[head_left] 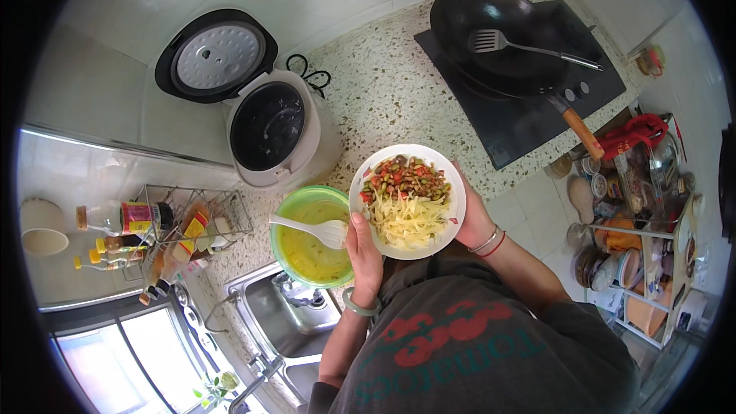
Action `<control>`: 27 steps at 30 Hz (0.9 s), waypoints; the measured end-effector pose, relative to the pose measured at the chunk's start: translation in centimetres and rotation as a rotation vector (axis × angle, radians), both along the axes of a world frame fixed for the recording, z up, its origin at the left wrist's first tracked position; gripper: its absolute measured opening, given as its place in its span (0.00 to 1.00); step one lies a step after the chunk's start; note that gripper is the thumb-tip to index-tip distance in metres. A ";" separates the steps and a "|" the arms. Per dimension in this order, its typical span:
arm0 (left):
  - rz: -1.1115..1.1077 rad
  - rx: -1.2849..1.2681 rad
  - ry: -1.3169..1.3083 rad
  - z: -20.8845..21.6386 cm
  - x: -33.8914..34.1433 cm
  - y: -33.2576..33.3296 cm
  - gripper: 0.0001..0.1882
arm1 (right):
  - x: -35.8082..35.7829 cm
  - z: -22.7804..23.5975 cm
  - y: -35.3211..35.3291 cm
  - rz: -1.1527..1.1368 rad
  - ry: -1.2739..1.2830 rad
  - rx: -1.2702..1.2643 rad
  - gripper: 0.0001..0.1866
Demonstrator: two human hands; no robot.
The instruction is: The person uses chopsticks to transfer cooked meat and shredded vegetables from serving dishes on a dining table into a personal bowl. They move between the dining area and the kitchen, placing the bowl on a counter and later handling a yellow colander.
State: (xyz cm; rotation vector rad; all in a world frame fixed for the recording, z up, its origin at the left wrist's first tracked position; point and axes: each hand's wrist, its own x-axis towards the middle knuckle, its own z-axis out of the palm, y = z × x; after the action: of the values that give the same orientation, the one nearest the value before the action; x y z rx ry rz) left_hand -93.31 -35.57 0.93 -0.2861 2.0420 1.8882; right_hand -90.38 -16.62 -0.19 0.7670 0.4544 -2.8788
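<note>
A white plate (358, 193) of food is between my hands, close to my body. My left hand (363, 257) grips its left edge, thumb on the rim; my right hand (475, 215) holds its right side, with most fingers hidden beneath. On the plate, a diced mix of red, green and brown pieces (406, 180) lies at the far side, and pale yellow shreds (412, 219) fill the near side. Just left stands a light green bowl (280, 218) with yellowish liquid in it. Across that bowl lies a white rice paddle (310, 228), its broad end beside my left hand.
A rice cooker (322, 138) stands lid up at the back left. A black wok (491, 11) with a slotted turner (529, 50) sits on the cooktop (491, 138) at right. Near left are a sink (287, 330) and a wire rack (238, 211) of bottles. Shelves (648, 299) stand far right.
</note>
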 end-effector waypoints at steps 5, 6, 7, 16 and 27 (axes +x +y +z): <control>-0.058 0.058 -0.036 -0.3 -0.6 -0.6 0.33 | 1.2 0.0 -0.2 0.032 -0.016 0.125 0.32; -0.066 0.040 -0.022 -0.3 -0.6 -0.6 0.33 | 1.2 0.0 0.3 0.037 0.001 0.059 0.33; -0.075 0.022 -0.008 -0.3 -0.6 -0.6 0.33 | 1.0 0.0 0.7 0.043 0.017 -0.007 0.33; -0.069 0.047 0.024 0.1 -0.6 0.2 0.33 | 1.7 -4.1 0.1 0.020 0.135 -0.200 0.28; -0.033 0.074 -0.014 -0.1 -1.0 -0.4 0.32 | 0.5 -1.2 2.2 0.138 0.052 -0.131 0.46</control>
State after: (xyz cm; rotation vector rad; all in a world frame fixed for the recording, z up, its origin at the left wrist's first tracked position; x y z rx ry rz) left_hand -94.29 -35.97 0.84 -0.2446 1.9506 1.9320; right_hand -89.87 -14.40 -1.35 0.6166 0.3076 -2.7726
